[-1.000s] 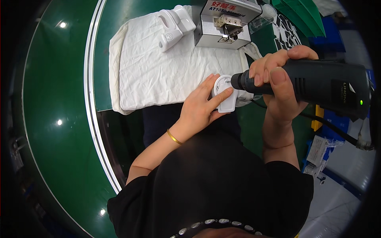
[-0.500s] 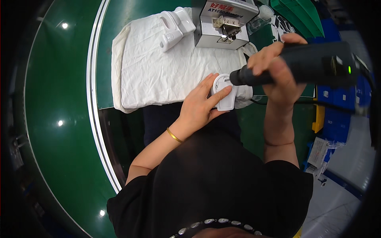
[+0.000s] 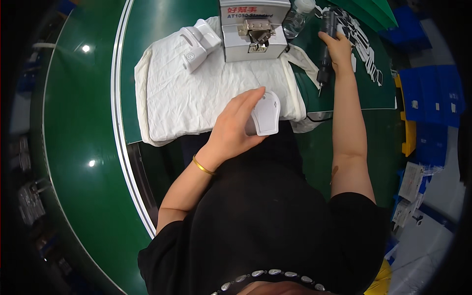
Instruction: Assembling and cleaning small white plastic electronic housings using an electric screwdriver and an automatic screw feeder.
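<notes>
My left hand (image 3: 227, 129) is closed round a white plastic housing (image 3: 268, 117), holding it just above the near right part of a white cloth pad (image 3: 191, 105). The housing's flat, tapered face with a raised rim points up. Out at the right, my right hand (image 3: 339, 53) has its fingers round the black body of an electric screwdriver (image 3: 323, 66). The tool lies along the green table, its bit pointing toward me. Another white plastic device (image 3: 200, 46), with a handle and a round patch of small holes, rests on the far part of the pad.
A grey box-shaped screw feeder (image 3: 238, 51) stands behind the pad, beside a clear bottle (image 3: 298, 20). Many flat black-and-white pieces (image 3: 365, 51) lie right of the screwdriver. A green bin (image 3: 376, 14) is at the far right; blue bins (image 3: 427, 93) stand beyond the table's right edge.
The screwdriver has moved off the housing, away to the far right and down to the table, with my right hand. My left hand has tilted the housing and shifted slightly left.
</notes>
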A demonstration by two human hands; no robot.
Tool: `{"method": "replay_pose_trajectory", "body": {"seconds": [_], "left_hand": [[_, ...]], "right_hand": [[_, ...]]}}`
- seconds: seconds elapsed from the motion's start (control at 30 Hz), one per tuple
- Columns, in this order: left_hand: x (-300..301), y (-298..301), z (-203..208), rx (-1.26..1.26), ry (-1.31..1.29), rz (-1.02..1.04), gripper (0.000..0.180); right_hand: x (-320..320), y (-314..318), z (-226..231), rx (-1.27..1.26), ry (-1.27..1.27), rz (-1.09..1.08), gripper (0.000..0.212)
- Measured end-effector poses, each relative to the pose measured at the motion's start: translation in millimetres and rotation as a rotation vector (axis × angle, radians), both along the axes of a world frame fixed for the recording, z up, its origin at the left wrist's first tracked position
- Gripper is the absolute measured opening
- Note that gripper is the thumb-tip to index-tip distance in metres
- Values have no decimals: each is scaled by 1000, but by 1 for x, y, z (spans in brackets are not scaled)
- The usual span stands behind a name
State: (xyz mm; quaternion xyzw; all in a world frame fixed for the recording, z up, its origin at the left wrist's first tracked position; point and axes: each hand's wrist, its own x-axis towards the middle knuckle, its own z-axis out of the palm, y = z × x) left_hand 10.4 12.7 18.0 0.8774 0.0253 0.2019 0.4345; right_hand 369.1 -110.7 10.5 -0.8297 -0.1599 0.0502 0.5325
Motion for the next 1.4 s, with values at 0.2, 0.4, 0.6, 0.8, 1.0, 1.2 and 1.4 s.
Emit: {"method": "replay_pose_trajectory", "body": {"seconds": [0.2, 0.4, 0.6, 0.8, 1.0, 1.2, 1.4], "left_hand": [[3, -6, 11, -532, -129, 56, 94], [8, 4, 21, -1939, -135, -292, 83], [22, 5, -15, -1998, 33, -713, 77], [33, -34, 14, -1938, 43, -192, 67], [37, -42, 31, -1838, 101, -289, 71], [53, -51, 49, -1704, 165, -424, 80], [80, -68, 61, -1726, 312, -387, 84]], "right_hand": [[6, -3, -14, -6, 23, 102, 46], [-62, -12, 16, 51, -202, 51, 45], [-176, -23, 64, 209, -520, 447, 49], [-220, -13, 75, 140, -832, 525, 58], [-214, -26, 75, 273, -682, 542, 61], [-211, -53, 98, 277, -539, 512, 90], [-206, -98, 83, 143, -387, 406, 78]]}}
